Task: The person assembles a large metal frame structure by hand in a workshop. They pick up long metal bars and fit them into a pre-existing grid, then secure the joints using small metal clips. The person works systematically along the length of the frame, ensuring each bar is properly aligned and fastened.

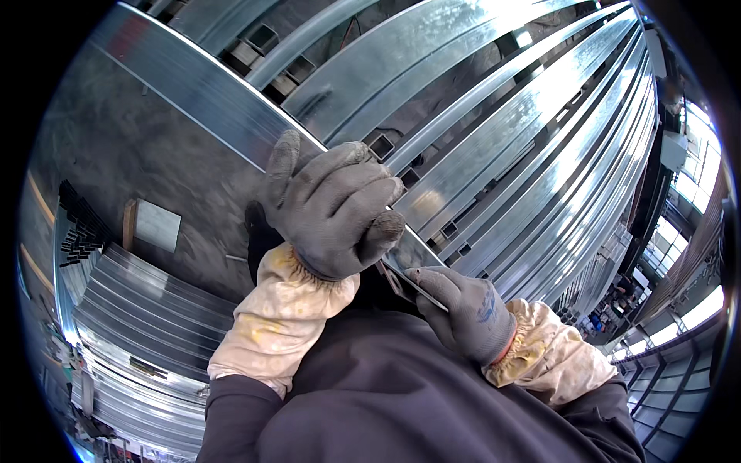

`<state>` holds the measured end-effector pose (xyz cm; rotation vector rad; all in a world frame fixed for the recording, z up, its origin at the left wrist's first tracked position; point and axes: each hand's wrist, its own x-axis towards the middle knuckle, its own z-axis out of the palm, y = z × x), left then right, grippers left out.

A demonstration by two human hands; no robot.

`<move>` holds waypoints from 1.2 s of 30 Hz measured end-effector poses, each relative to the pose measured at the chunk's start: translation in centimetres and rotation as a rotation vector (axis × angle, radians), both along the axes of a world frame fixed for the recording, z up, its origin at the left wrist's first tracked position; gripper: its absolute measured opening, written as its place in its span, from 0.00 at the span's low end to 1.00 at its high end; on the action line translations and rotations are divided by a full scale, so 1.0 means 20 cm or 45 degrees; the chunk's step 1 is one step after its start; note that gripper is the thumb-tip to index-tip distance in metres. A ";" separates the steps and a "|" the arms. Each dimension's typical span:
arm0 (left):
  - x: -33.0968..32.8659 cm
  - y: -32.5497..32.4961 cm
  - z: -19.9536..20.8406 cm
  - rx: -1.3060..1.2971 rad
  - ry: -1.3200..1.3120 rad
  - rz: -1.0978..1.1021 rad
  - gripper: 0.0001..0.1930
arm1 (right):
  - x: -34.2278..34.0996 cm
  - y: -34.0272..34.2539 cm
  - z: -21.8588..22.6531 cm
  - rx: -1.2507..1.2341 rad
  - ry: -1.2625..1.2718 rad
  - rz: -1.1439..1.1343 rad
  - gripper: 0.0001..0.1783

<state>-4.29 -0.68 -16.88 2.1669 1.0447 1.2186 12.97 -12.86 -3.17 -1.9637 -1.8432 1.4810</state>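
My right grip (467, 312) is clamped on a flat metal piece (407, 287) at its left, long axis slanting up toward my left grip (336, 208); whether those curled fingers hold anything, I cannot tell. A long metal beam (193, 85) runs past them; grey floor (174, 143) lies left, bright windows (698, 154) far right.

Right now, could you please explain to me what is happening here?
A gloved person is busy beside a long metal beam. The right hand grips a thin, flat piece close to the body. The left hand appears over the beam with most fingers curled; whether it touches or holds anything, I cannot tell. Farther off, long metal bars lie side by side.
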 end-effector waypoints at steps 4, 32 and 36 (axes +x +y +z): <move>-0.01 0.01 0.04 -0.063 0.069 -0.050 0.19 | -0.02 0.01 0.01 -0.005 -0.015 0.052 0.25; 0.01 0.02 0.06 -0.173 0.190 -0.101 0.18 | -0.02 0.02 -0.02 0.049 -0.080 0.111 0.24; 0.01 0.01 0.06 -0.167 0.192 -0.080 0.20 | 0.00 0.05 -0.02 -0.027 -0.059 0.127 0.24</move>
